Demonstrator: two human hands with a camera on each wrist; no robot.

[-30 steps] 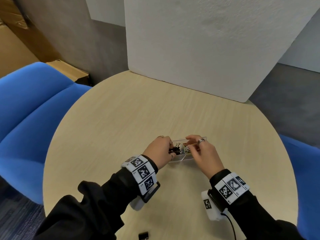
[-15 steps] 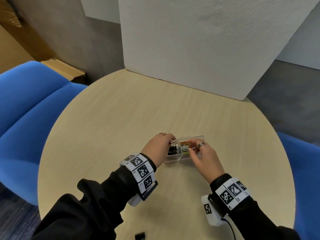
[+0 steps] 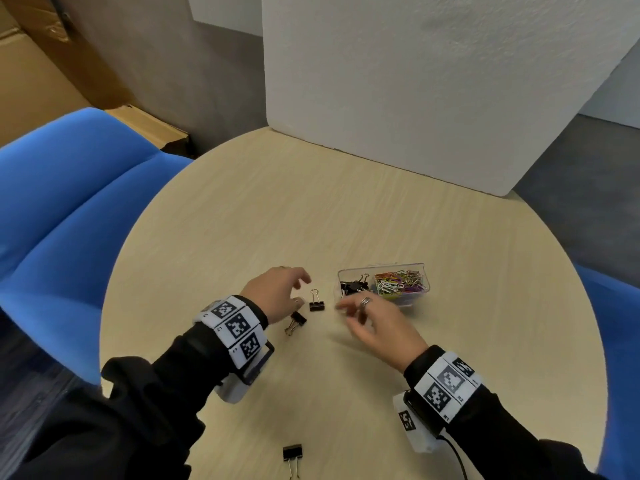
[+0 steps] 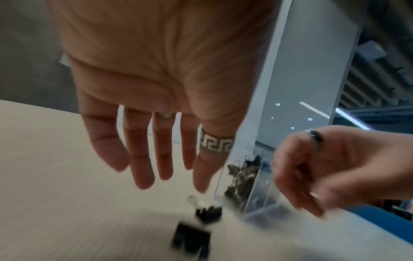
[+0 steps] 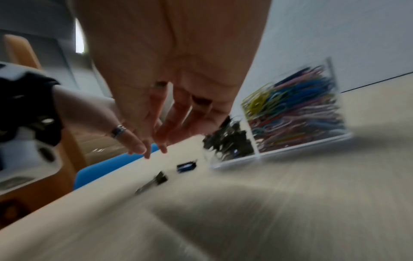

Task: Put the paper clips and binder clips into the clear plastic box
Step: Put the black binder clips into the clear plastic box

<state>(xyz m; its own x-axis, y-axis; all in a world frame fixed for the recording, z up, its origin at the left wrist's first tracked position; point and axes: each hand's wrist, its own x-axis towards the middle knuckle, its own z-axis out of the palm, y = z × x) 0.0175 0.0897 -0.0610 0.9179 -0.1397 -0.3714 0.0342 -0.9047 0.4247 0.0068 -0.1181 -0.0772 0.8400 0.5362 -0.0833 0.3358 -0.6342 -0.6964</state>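
My left hand: hovering over the counter with fingers spread and relaxed, gripping nothing.
My right hand: hanging just at 6 o'clock of the box, fingers loosely curled and blurred; I am seeing nothing pinched between them.
Binder clip by my left fingertips: sitting black on the counter at 3 o'clock of my left hand, its wire handles pointing toward 12 o'clock, apart from the box.
Second binder clip: lying tilted at 6 o'clock of my left thumb, handles pointing toward 7 o'clock.
Third binder clip: lying well apart at the near counter edge, between my two sleeves.
Clear plastic box: standing open on the counter at 3 o'clock of my left hand.
Box contents: black binder clips are filling the compartment at 9 o'clock; coloured paper clips are filling the one at 3 o'clock.
White board: standing upright at the counter's 12 o'clock edge.
Blue chair: sitting at 9 o'clock of the counter.
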